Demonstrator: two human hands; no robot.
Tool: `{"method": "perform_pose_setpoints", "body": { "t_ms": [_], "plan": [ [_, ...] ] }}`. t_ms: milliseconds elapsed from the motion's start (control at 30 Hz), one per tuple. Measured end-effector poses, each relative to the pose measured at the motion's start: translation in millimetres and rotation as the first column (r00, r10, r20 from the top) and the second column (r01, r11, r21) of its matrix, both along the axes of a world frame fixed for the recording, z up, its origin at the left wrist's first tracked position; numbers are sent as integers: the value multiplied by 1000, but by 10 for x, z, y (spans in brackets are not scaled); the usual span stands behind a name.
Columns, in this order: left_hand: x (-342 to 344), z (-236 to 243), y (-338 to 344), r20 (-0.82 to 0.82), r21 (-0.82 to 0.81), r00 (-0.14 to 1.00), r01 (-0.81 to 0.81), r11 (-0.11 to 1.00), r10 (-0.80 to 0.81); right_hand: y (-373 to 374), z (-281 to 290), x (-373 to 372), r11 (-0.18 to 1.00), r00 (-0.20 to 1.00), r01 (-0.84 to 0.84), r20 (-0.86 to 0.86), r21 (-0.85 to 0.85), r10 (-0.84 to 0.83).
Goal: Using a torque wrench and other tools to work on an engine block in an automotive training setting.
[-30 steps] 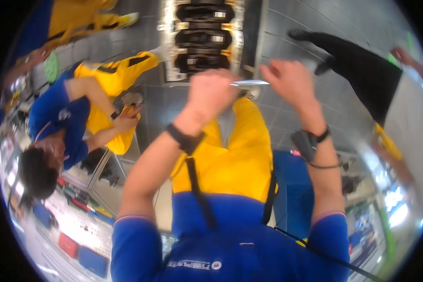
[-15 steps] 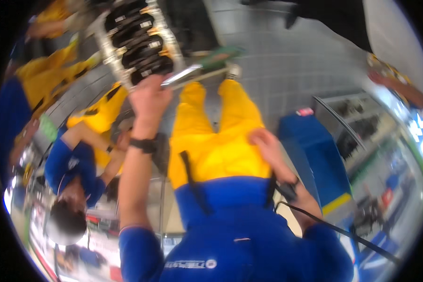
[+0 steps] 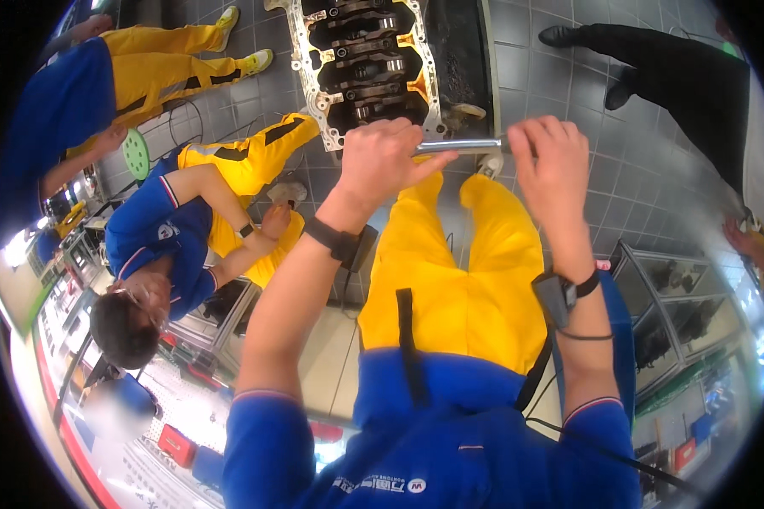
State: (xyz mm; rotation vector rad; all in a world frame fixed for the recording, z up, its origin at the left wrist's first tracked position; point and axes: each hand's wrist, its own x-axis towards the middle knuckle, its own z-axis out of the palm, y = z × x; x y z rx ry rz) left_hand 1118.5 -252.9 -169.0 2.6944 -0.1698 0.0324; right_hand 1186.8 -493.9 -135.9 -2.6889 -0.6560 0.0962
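Note:
My left hand (image 3: 380, 161), closed with its thumb along a slim silver metal tool (image 3: 475, 143), holds it level in front of me. My right hand (image 3: 547, 157) is at the tool's right end with curled fingers; whatever they grip is hidden or too small to make out. Just beyond both hands is an engine block (image 3: 364, 27) with a pale metal face, several dark openings and crankshaft parts inside, on a dark stand or tray (image 3: 475, 59).
A co-worker (image 3: 157, 246) in blue and yellow crouches at my left, another (image 3: 72, 93) behind them. Black-trousered legs (image 3: 654, 64) stand at right. A green perforated disc (image 3: 136, 153), metal-framed racks (image 3: 671, 305) and a blue box (image 3: 615, 331) surround me on the tiled floor.
Since half a second ago, my right hand has risen from near my lap to the tool's end. The view has swung, so the engine block appears farther right and is sharper.

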Motion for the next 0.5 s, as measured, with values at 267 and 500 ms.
{"method": "perform_pose_setpoints", "body": {
  "t_ms": [267, 500],
  "plan": [
    [-134, -259, -138, 34, -373, 927, -335, 866, 373, -156, -288, 328, 954, 799, -279, -578, -111, 166],
    [-225, -405, -263, -196, -860, 891, -357, 365, 409, -260, -664, -1290, 901, 196, 411, -979, 136, 58]
  ]
}}
